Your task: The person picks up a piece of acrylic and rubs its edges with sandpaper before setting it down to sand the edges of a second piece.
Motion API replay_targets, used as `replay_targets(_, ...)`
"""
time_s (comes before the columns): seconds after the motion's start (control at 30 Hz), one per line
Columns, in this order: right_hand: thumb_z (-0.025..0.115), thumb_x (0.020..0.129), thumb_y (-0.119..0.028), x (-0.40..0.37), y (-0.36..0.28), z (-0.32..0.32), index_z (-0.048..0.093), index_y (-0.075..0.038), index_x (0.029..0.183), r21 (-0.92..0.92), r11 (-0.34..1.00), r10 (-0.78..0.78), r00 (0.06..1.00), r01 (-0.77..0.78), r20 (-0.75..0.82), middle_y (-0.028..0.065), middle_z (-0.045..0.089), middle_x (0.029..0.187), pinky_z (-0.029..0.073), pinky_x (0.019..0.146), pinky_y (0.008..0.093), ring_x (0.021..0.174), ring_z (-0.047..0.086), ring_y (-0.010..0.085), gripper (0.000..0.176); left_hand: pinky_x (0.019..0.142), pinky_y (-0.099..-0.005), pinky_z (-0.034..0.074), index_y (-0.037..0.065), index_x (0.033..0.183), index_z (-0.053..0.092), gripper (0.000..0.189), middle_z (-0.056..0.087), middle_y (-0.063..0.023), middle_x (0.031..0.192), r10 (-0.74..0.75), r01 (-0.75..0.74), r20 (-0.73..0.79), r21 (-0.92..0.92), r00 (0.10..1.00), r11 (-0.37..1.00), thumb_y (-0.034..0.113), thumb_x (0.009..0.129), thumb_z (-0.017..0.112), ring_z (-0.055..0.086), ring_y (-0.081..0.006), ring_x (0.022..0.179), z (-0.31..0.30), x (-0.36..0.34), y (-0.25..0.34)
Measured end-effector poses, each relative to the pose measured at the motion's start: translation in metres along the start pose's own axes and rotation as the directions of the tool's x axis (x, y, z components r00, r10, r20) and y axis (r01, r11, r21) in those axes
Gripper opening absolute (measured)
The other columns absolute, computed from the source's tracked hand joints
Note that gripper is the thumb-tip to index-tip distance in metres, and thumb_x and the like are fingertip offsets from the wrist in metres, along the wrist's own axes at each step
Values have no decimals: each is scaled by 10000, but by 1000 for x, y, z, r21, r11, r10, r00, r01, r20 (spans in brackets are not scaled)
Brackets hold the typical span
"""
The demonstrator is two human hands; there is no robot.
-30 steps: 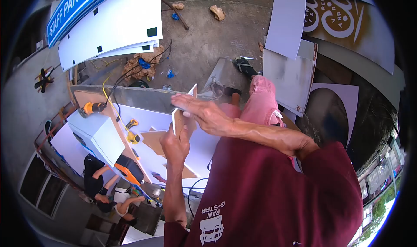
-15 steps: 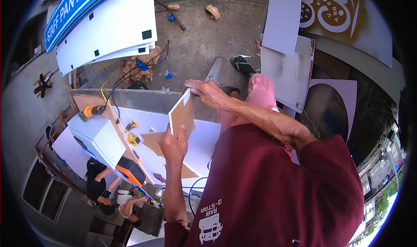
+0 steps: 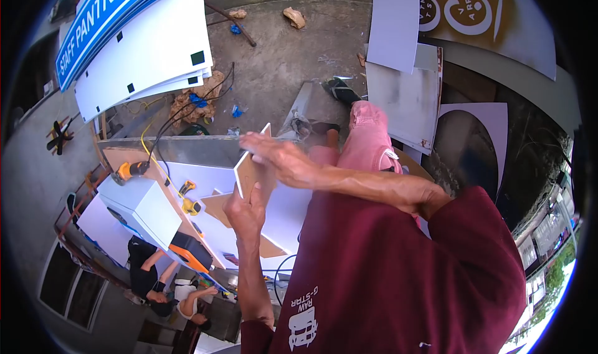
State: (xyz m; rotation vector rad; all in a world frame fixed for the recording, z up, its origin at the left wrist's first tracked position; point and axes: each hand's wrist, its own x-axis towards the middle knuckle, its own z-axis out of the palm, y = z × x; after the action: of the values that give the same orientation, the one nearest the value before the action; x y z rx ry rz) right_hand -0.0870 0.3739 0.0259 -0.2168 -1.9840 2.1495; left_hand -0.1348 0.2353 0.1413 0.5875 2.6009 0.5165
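My left hand (image 3: pixel 245 214) grips the near end of a thin board (image 3: pixel 246 177), its thumb on the brown face. The board is tilted up, with a pale edge and a far corner showing past my fingers. My right hand (image 3: pixel 277 156) is bent over the board's upper edge, slightly blurred, fingers on one side and thumb near the brown face. Whether anything small lies under those fingers is hidden. Below the board, a white sheet (image 3: pixel 291 220) and a brown panel piece (image 3: pixel 271 249) lie on the work surface.
A yellow power tool (image 3: pixel 191 205) and an orange-yellow grinder (image 3: pixel 129 171) lie at left, with cables nearby. White panels (image 3: pixel 146 52) and a blue sign (image 3: pixel 99 17) stand at upper left. Two people are at lower left. More sheets (image 3: pixel 398 98) lean at right.
My right hand has slid along the board's edge from its far end toward my left hand. The board's far corner now shows beyond my fingers. The view has shifted slightly.
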Motion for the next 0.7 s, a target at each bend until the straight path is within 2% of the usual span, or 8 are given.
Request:
replay_targets(0.1, 587, 961, -93, 12, -38, -16, 522, 12, 1394, 174, 972, -168, 985, 157, 48, 235, 546, 1432, 380, 1183, 458, 1388, 474, 382, 451, 682, -457, 555, -67, 1060, 683, 225, 710, -247, 833, -7, 7, -2, -27, 1000, 1000, 42, 864, 709, 718, -431, 774, -6, -3, -2)
replay_targets(0.23, 552, 1004, -117, 11, 61, -25, 558, 13, 1354, 17, 961, 272, 951, -277, 145, 215, 567, 1419, 374, 1190, 445, 1382, 484, 377, 373, 681, -458, 551, -64, 1057, 683, 228, 710, -247, 838, -20, 19, 34, 5, 999, 1000, 49, 860, 708, 718, -431, 787, -7, -2, -6)
replay_targets(0.3, 550, 1010, -124, 6, 56, -9, 565, 9, 1346, 9, 989, 147, 987, -148, 59, 210, 574, 1411, 370, 1192, 449, 1386, 481, 370, 362, 682, -457, 551, -60, 1056, 685, 229, 711, -245, 841, -10, 10, 35, 0, 999, 1000, 53, 859, 710, 719, -428, 793, -5, 3, -9)
replay_targets(0.4, 571, 992, -101, 15, -42, -2, 563, 8, 1353, 16, 997, -73, 996, 73, 44, 196, 570, 1423, 380, 1182, 451, 1368, 506, 363, 377, 690, -453, 553, -56, 1052, 688, 227, 714, -243, 847, -29, 29, 8, -37, 1000, 999, 55, 856, 712, 722, -421, 802, -4, 8, -10)
replay_targets(0.5, 558, 992, -64, 17, -28, -4, 516, -16, 1419, 102, 989, -114, 990, 106, 85, 180, 519, 1484, 342, 1208, 437, 1428, 442, 333, 432, 702, -445, 557, -54, 1055, 688, 231, 717, -245, 859, -69, 70, 24, -73, 997, 995, 52, 852, 716, 726, -411, 808, -10, 2, -12)
replay_targets(0.57, 538, 1002, -64, 8, 41, -5, 516, -13, 1411, -90, 993, 79, 993, -71, 83, 200, 548, 1444, 402, 1164, 460, 1401, 468, 357, 413, 708, -439, 560, -55, 1067, 687, 243, 718, -248, 868, -38, 38, -6, -56, 999, 998, 51, 851, 715, 729, -405, 815, -7, 6, -19)
replay_targets(0.63, 513, 1022, -79, 13, 51, -17, 517, -6, 1408, -115, 983, 156, 982, -143, 110, 210, 561, 1423, 416, 1150, 472, 1391, 476, 364, 393, 707, -429, 566, -56, 1082, 690, 253, 720, -254, 874, -47, 49, 27, -51, 999, 998, 48, 852, 709, 733, -401, 810, -10, 3, -14)
replay_targets(0.7, 520, 1022, -99, 13, 19, -7, 548, -8, 1369, -95, 995, 47, 996, -40, 74, 211, 570, 1413, 430, 1139, 442, 1336, 527, 383, 360, 703, -432, 566, -58, 1076, 691, 246, 720, -253, 866, -60, 63, 34, -97, 998, 993, 41, 851, 704, 734, -400, 802, -9, 7, -17)
